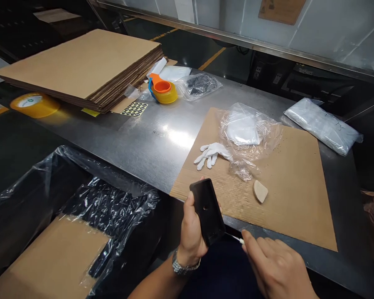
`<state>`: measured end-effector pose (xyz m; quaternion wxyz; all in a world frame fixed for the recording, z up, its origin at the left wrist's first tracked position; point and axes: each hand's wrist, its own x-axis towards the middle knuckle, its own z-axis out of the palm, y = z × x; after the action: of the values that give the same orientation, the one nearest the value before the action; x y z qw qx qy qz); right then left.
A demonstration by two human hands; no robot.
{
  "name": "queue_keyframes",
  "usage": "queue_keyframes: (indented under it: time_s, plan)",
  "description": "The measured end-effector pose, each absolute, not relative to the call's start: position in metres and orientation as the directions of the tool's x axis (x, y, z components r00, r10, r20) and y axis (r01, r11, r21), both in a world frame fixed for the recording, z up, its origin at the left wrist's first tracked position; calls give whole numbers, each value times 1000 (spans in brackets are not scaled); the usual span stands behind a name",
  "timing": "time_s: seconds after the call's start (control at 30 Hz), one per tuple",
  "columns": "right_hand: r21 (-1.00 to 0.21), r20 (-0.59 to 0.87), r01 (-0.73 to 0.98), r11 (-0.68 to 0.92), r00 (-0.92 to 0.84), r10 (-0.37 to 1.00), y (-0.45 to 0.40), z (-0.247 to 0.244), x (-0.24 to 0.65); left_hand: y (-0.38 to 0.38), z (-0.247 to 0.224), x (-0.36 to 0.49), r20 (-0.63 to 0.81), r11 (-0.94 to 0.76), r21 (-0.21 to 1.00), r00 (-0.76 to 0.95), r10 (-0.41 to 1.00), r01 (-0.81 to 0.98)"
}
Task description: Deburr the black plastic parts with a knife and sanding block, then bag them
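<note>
A black rectangular shell with a raised rim and a small hole in its middle lies tilted in my left hand, whose thumb presses its left side. My right hand is closed round a thin pale metal tool with a white collar; most of its handle is hidden in the fingers. The tool's tip meets the shell's lower right corner. Beyond the hands, on a flat cardboard sheet, rest a beige wedge-shaped pad and a white glove.
Clear plastic bags lie on the cardboard. A wrapped packet sits far right on the metal table. Stacked cardboard, tape in an orange dispenser, a yellow tape roll and a sticker sheet occupy the left. A plastic-lined bin stands lower left.
</note>
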<state>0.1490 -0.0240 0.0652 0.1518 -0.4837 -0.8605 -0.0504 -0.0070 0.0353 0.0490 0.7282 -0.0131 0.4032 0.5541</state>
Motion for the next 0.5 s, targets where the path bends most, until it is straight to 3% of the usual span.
queue_keyframes:
  time_s: [0.5]
  plan:
    - [-56,121,857,513,-504,855,-23,62,149,34,50,-7,-596,408,466,62,800,-785]
